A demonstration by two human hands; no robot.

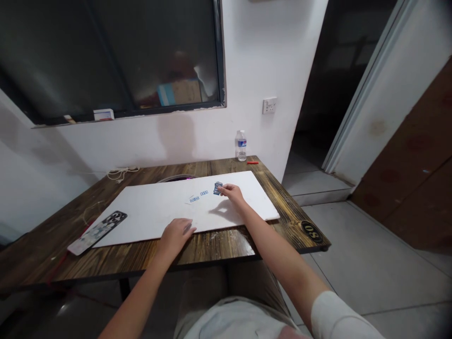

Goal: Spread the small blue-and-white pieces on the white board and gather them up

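Note:
My right hand [231, 192] is raised a little above the white board [148, 212], its thumb and fingers pinching a small flat blue piece with cut-out gaps [217, 188]. A shadow falls on the board beneath it. Just left of that hand lie a small blue piece with slots [204, 193] and another blue rectangular piece [194, 199]. Thin slivers lie close to them, too small to make out. My left hand [176, 235] rests at the board's front edge, holding nothing, with its fingers loosely extended and the thumb apart.
A long phone-like object [97, 233] lies across the board's left end. The dark wooden table [212, 247] also bears a white cable [122, 173], a plastic bottle [242, 147] and a red pen-like stick [252, 163] near the wall. A round rim shows behind the board.

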